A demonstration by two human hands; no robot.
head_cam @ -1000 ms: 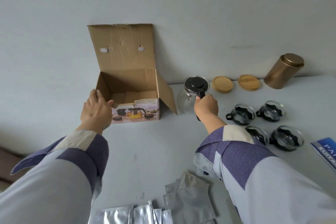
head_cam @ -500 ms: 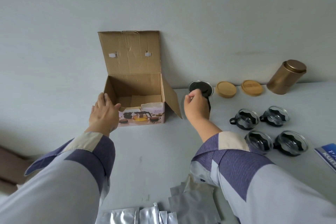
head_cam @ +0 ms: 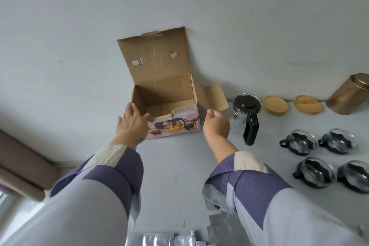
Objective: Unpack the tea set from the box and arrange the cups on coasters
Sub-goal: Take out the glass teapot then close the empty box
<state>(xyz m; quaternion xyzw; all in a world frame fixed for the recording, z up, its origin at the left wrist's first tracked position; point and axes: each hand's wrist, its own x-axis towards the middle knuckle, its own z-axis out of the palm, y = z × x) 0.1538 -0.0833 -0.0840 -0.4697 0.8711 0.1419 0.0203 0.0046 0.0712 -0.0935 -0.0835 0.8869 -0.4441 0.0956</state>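
Note:
An open cardboard box (head_cam: 169, 94) stands against the wall, its lid up and its inside showing only cardboard. My left hand (head_cam: 132, 124) rests flat against the box's front left corner. My right hand (head_cam: 216, 126) hovers empty beside the box's right side, fingers loosely curled. A glass teapot (head_cam: 246, 110) with a black lid and black handle stands on the table to the right of the box. Several glass cups in black holders (head_cam: 299, 143) sit in two rows at the right. Two wooden coasters (head_cam: 275, 105) lie by the wall.
A bronze tin canister (head_cam: 348, 95) stands at the far right by the wall. Silver foil pouches (head_cam: 163, 239) lie along the near edge of the white table (head_cam: 175, 170). A brown piece of furniture (head_cam: 18, 166) is at the left.
My right hand let go of the teapot, which now stands on the table, and moved left to the box's right side. My left hand stayed at the box.

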